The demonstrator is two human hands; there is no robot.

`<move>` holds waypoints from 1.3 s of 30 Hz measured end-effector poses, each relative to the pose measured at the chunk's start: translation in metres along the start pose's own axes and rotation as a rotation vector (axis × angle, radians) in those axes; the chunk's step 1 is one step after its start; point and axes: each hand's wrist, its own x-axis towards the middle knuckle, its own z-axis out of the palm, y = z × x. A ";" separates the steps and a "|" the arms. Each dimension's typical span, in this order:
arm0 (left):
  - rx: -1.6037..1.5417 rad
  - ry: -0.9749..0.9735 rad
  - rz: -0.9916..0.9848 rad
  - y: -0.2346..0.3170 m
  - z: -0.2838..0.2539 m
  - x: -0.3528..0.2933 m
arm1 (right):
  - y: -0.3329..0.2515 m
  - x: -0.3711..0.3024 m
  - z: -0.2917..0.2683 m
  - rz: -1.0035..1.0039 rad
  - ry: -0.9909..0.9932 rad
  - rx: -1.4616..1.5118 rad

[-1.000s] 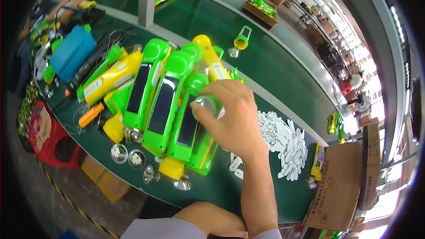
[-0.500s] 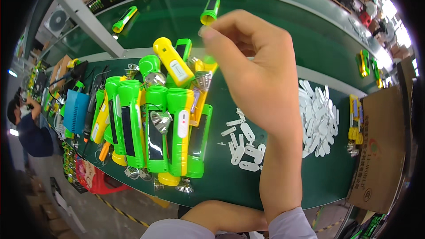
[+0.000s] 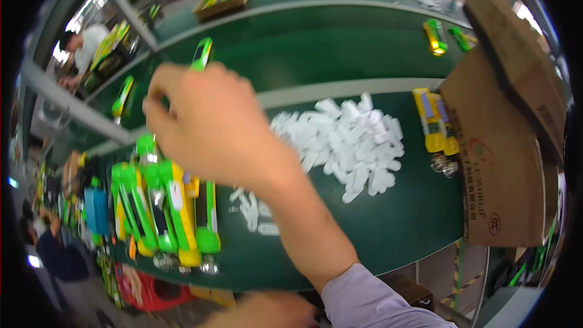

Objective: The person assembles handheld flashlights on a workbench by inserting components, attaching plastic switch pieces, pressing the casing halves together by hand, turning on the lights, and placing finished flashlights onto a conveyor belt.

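Observation:
My right hand [image 3: 209, 124] reaches across the bench, above the right part of a stack of green-and-yellow flashlights [image 3: 176, 212]. Its thumb and forefinger curl together in a pinch; whatever may be between them cannot be made out. Several flashlights in the stack show dark panels, and shiny reflector cups [image 3: 208, 264] poke out at its near end. Low in the view, at the bench's front edge, my left hand [image 3: 267, 311] is smeared by motion, its fingers unclear. Loose white plastic pieces [image 3: 249, 212] lie partly hidden under my right forearm.
A heap of white plastic pieces [image 3: 355, 146] covers the bench's middle. Yellow parts [image 3: 430, 121] lie beside an open cardboard box [image 3: 504, 164] at right. A metal post [image 3: 70, 103] stands at left. Flashlights [image 3: 435, 36] rest on the green strip behind. Other people work at far left.
The view has swung right, so the bench things appear farther left and more of the box shows. My left hand has come out from behind the right forearm, blurred.

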 end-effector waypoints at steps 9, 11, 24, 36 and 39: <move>0.564 1.130 -0.948 -0.106 -0.043 0.006 | 0.002 -0.009 -0.001 0.040 -0.183 -0.047; 0.636 1.103 -1.024 -0.117 -0.035 0.006 | -0.004 -0.012 -0.001 0.005 -0.173 -0.006; 0.710 1.080 -1.128 -0.129 -0.052 0.013 | -0.004 -0.011 -0.012 0.005 -0.164 0.017; 0.535 1.352 -1.010 -0.129 -0.061 -0.006 | 0.006 -0.011 -0.001 0.003 -0.162 -0.077; 0.448 1.393 -1.021 -0.122 -0.065 -0.005 | 0.017 -0.012 0.004 0.028 -0.238 -0.222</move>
